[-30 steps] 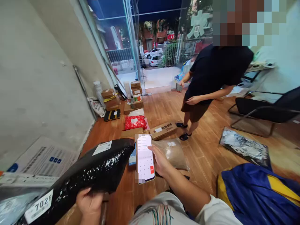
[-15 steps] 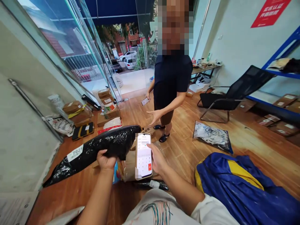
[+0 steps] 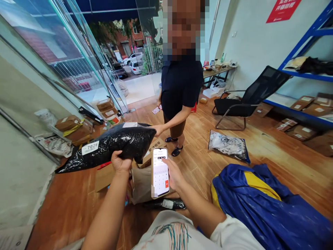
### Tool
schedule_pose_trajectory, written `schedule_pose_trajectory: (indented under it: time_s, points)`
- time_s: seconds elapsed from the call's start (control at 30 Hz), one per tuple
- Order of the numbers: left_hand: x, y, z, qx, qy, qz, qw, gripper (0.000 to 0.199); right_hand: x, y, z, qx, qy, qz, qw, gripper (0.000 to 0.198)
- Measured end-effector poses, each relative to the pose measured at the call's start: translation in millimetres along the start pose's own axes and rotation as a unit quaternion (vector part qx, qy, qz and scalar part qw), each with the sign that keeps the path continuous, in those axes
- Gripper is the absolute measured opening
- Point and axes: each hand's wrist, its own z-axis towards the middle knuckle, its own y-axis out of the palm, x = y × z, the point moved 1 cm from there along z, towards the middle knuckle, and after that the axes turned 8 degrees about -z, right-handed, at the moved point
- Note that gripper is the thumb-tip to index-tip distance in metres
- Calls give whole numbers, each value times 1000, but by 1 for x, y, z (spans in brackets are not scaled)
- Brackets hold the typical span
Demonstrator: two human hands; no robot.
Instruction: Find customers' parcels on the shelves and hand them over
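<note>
My left hand (image 3: pixel 121 162) is closed on the underside of a shiny black plastic parcel bag (image 3: pixel 111 142) with a white label (image 3: pixel 90 148) reading 7026. Another person's hand (image 3: pixel 157 130) touches the bag's right end, so it is between us. In my right hand (image 3: pixel 174 173) is a phone (image 3: pixel 160 173), its lit screen showing a form over a number pad. My thumb lies across the screen's upper part. Behind the phone stands a brown parcel (image 3: pixel 142 185), partly hidden, and a black wrapped parcel (image 3: pixel 166 203) lies below it.
The other person (image 3: pixel 180 83) stands facing me, a phone (image 3: pixel 156 109) in their other hand. A blue and yellow tarp (image 3: pixel 257 194) covers the floor at right. A white plastic parcel (image 3: pixel 229 146), a black chair (image 3: pixel 247 97) and blue shelving (image 3: pixel 301 74) stand beyond. Cartons (image 3: pixel 71 123) line the left.
My left hand has raised the black parcel bag a little, and its label shows more fully. The other person's hand has reached over and now meets the bag's right end.
</note>
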Motion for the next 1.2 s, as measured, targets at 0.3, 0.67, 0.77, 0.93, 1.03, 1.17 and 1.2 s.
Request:
schedule_pose_trajectory:
  time_s: [0.3, 0.67, 0.77, 0.93, 1.03, 1.17, 1.2]
  points:
    - [1, 35, -38, -31, -166, 144, 975, 19, 1, 3, -2, 7, -8, -4, 1000, 25]
    - [-9, -6, -171, -108, -374, 240, 889, 56, 19, 18, 1, 7, -9, -12, 1000, 24]
    - [-4, -9, -173, -108, -362, 258, 889, 61, 23, 24, -3, 0, -14, -19, 1000, 24]
    - [0, -12, -179, -111, -350, 270, 890, 60, 27, 29, -9, -6, -16, -30, 999, 24]
    - [1, -9, -183, -110, -339, 280, 891, 60, 29, 29, -9, 1, -16, -36, 999, 23]
    - [1, -3, -185, -126, -325, 297, 889, 61, 34, 27, -9, -7, -31, -53, 998, 20]
    - [0, -3, -184, -128, -321, 300, 889, 62, 34, 26, -10, -15, -36, -61, 997, 19]
